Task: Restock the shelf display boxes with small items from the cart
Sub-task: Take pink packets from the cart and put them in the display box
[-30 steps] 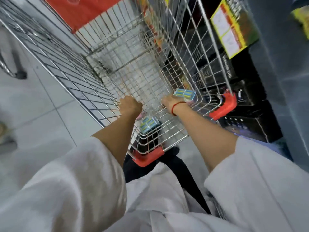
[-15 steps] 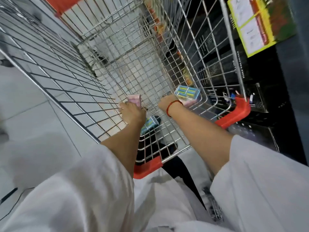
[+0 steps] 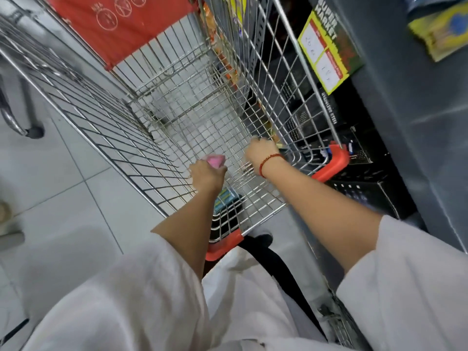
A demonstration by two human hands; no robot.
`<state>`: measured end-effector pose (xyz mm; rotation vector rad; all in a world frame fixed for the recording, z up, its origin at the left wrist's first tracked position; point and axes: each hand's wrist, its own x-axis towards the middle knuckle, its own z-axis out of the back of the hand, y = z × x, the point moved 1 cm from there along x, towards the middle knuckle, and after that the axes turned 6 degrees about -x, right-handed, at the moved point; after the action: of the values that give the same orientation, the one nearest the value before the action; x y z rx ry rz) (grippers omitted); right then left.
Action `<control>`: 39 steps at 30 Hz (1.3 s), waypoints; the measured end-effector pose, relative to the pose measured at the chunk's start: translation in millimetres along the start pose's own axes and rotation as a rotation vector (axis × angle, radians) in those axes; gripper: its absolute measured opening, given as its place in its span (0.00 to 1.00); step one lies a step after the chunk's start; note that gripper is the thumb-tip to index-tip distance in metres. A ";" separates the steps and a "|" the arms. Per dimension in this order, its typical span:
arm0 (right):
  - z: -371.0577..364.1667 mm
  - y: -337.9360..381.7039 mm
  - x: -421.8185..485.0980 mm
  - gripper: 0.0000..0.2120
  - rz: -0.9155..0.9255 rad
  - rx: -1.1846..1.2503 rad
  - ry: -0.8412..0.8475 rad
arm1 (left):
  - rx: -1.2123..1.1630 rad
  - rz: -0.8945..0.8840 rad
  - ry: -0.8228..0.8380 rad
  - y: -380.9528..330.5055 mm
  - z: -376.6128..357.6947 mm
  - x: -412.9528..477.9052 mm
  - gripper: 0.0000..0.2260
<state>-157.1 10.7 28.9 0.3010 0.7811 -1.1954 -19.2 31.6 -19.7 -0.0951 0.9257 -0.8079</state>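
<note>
I am reaching into a wire shopping cart [image 3: 177,110] with both hands. My left hand [image 3: 206,174] is closed around a small pink packet [image 3: 215,160] just above the cart floor. A blue-green striped pack [image 3: 224,197] lies on the cart floor beside my left forearm. My right hand [image 3: 263,153], with a red string bracelet on the wrist, is low at the cart's right wall, fingers curled downward. What is under its fingers is hidden. The shelf [image 3: 405,122] stands right of the cart, with black boxes [image 3: 367,188] on its low level.
The cart has red corner bumpers [image 3: 331,160] and a red seat flap [image 3: 121,24]. A green and yellow price sign [image 3: 329,46] hangs on the shelf, with a yellow packet [image 3: 440,31] above it. Part of another metal frame [image 3: 15,122] stands on the tiled floor at left.
My left hand has lifted the pink packet off the cart floor. The blue striped pack seen by my right hand earlier is out of sight now, and that hand has moved toward the cart's right wall.
</note>
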 end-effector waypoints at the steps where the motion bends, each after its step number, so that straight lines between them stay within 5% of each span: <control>1: 3.8 -4.2 -8.6 0.20 -0.081 0.130 -0.030 | -0.082 -0.014 -0.003 -4.7 2.9 -7.9 0.21; 5: 17.9 -14.7 -47.9 0.23 -0.304 0.600 -0.221 | -0.291 -0.145 -0.076 -17.1 18.0 -44.3 0.17; 15: 47.8 -21.0 -172.5 0.22 -0.571 1.007 -1.029 | -0.605 -0.611 -0.300 -51.0 83.6 -153.7 0.20; 23: 36.8 -58.9 -292.9 0.20 -0.806 1.034 -1.530 | -0.931 -0.787 0.016 -104.4 65.5 -256.4 0.27; 31: -11.2 -122.8 -375.3 0.24 -1.261 0.916 -1.635 | -0.752 -1.049 0.298 -173.8 0.6 -356.7 0.28; 39: -56.3 -157.4 -400.2 0.22 -1.606 0.972 -1.431 | -0.441 -1.243 0.373 -206.9 -56.1 -406.9 0.24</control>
<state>-381.8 273.2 291.1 -0.5785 -1.2005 -2.6488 -317.4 166.7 303.3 -1.0057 1.3817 -1.7811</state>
